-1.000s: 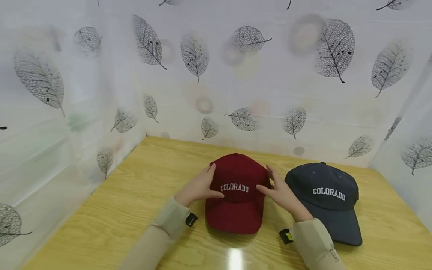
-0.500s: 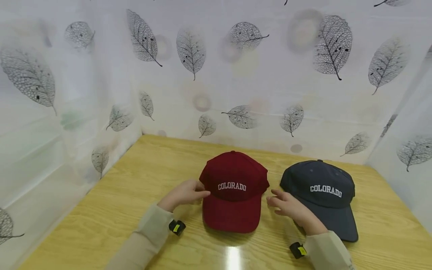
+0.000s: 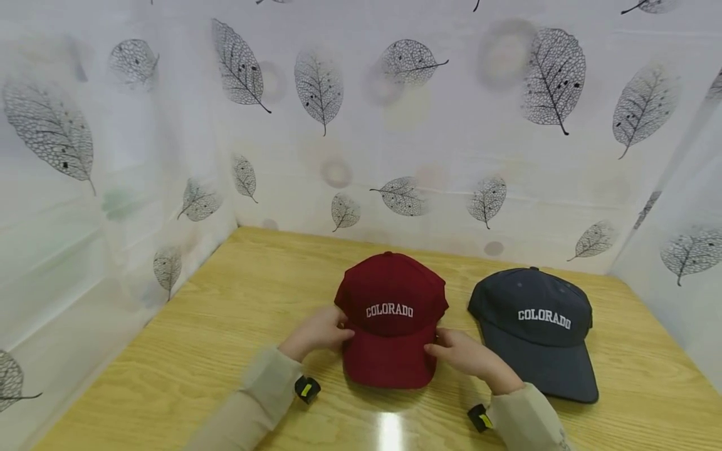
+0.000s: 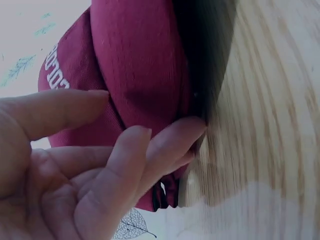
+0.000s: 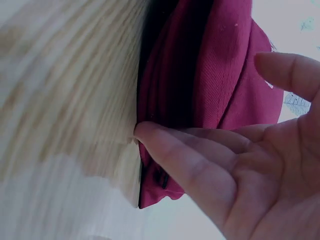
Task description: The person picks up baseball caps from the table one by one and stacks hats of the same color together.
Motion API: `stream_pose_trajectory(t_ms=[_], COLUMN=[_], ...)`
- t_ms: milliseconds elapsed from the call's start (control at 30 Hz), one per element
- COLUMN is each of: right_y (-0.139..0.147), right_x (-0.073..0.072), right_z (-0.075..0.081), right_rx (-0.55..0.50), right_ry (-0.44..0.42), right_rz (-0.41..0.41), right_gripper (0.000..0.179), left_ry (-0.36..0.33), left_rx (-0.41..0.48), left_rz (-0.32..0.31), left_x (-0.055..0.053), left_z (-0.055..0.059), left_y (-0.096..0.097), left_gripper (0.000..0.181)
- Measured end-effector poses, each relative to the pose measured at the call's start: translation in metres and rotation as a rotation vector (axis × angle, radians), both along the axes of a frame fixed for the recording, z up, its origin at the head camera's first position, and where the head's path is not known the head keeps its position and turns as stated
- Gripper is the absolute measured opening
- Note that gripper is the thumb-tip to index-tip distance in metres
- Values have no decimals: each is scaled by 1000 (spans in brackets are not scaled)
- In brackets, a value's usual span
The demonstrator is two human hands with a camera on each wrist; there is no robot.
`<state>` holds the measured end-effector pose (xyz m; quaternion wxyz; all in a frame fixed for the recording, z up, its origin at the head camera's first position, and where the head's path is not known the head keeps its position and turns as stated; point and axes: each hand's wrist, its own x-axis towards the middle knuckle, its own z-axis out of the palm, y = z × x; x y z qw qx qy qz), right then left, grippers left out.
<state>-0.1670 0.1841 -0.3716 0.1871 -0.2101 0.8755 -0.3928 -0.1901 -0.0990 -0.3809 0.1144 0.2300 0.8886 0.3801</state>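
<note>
A dark red baseball cap point(image 3: 389, 288) with white COLORADO lettering sits on the table, brim toward me. At its left side is my left hand point(image 3: 320, 332), the thumb tip overlapping the corner where brim meets crown. In the left wrist view, that hand's fingers point(image 4: 170, 145) reach low beside the cap near the tabletop, thumb spread apart. My right hand point(image 3: 465, 354) is on the opposite side, its thumb over the brim's right edge. The right wrist view has its fingers point(image 5: 185, 165) stretched along the cap's lower edge, fingertips at the table surface.
A dark navy cap point(image 3: 533, 313), also lettered COLORADO, rests to the right, close beyond my right hand. Both caps are on a light wooden table point(image 3: 271, 269). A white curtain point(image 3: 361, 113) printed with leaves encloses the back and sides.
Both hands have come off the red cap's crown, moved outward and down, then closed in again at the sides of its brim. Neither cap has visibly moved on the table.
</note>
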Motion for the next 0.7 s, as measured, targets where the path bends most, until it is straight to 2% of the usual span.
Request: stream_pose_trajectory(t_ms=[100, 267, 433, 700], right_y=[-3, -3, 0, 0], right_x=[1, 1, 0, -2], right_z=[0, -1, 0, -1], right_rx=[15, 3, -11, -69], right_ry=[30, 24, 8, -36], right_rz=[-3, 4, 16, 34], right_gripper=[44, 48, 50, 57], left_ry=[-19, -96, -122, -136], left_rx=[14, 67, 76, 72], left_rz=[17, 59, 67, 99], left_x=[1, 1, 0, -1], left_z=[-3, -5, -3, -2], left_y=[3, 3, 3, 3], left_gripper=[17, 11, 35, 46])
